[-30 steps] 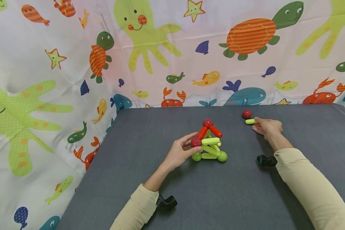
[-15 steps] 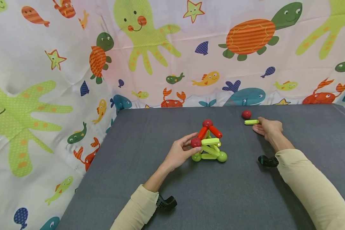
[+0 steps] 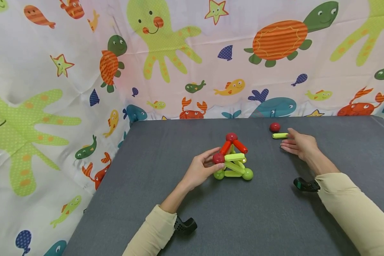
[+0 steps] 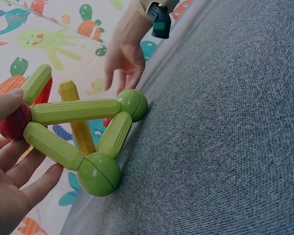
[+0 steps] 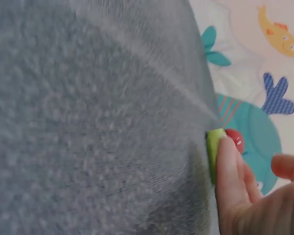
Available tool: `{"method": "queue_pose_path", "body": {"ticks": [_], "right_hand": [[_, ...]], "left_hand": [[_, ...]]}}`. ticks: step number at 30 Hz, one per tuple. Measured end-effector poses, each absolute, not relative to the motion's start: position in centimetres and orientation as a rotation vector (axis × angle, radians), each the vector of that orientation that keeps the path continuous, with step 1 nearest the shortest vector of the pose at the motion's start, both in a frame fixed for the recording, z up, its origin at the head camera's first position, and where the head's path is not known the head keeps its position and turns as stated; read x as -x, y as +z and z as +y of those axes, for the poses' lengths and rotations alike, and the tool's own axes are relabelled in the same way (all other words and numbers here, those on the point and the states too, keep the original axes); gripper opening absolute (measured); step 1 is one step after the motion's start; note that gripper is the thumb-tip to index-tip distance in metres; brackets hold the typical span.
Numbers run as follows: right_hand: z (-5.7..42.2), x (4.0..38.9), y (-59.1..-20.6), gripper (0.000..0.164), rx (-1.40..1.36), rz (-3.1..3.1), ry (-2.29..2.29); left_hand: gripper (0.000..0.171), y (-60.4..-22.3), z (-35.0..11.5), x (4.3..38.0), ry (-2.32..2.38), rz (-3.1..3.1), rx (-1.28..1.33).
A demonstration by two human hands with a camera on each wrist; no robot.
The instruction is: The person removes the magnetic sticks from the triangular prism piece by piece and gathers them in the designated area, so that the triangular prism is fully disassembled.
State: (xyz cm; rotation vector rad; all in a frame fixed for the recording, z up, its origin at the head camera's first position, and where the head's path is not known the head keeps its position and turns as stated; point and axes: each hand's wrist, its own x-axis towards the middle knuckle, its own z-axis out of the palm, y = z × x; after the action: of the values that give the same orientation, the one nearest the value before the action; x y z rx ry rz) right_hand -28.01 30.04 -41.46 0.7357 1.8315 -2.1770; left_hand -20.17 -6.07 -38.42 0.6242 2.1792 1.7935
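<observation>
Near the table's middle stands a frame of magnetic building sticks and balls (image 3: 234, 167). Its lower part has light-green sticks and green balls (image 4: 99, 174); a red ball (image 3: 232, 137) with two red sticks forms the top. My left hand (image 3: 196, 170) pinches a red ball (image 3: 218, 158) at the frame's left side, thumb and fingers on either side. Farther right, a loose light-green stick (image 3: 280, 136) lies on the table in front of a loose red ball (image 3: 275, 127). Right beside that stick is my right hand (image 3: 302, 145), thumb and fingers spread apart, holding nothing.
The dark grey table (image 3: 265, 213) meets a fabric backdrop (image 3: 192, 53) with sea animals printed on it along its back and left edges. Each wrist wears a black device, one below the left hand (image 3: 185, 226) and one below the right (image 3: 306, 185).
My right hand has let go of the light-green stick and drawn slightly back to the right; the stick now lies before the loose red ball. My left hand keeps its place on the frame.
</observation>
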Motion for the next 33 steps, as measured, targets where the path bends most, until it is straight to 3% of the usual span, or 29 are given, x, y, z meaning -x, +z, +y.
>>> {"method": "queue_pose_path", "body": {"ticks": [3,9,14,18,25,33], "right_hand": [[30.0,27.7,-41.0,0.076,-0.553,1.714,-2.155],[29.7,27.2,-40.3,0.046,-0.368,1.528,-2.139],[28.9,26.7,-40.0,0.038,-0.233,1.514,-2.086],[27.6,26.3,-39.3,0.044,-0.164,1.559,-2.036],[24.8,26.1,-38.0,0.071,-0.110,1.658,-1.910],[22.2,25.9,-37.0,0.070,-0.083,1.652,-1.880]], "left_hand": [[0.055,-38.4,-6.0,20.2,1.794,2.179,-0.629],[0.055,-38.4,-6.1,20.2,1.796,2.176,-0.624],[0.056,-38.4,-6.0,20.2,1.796,2.180,-0.619],[0.056,-38.4,-6.0,20.2,1.791,2.186,-0.618],[0.056,-38.3,-6.1,20.1,1.788,2.185,-0.621],[0.055,-38.4,-6.0,20.2,1.780,2.187,-0.621]]}}
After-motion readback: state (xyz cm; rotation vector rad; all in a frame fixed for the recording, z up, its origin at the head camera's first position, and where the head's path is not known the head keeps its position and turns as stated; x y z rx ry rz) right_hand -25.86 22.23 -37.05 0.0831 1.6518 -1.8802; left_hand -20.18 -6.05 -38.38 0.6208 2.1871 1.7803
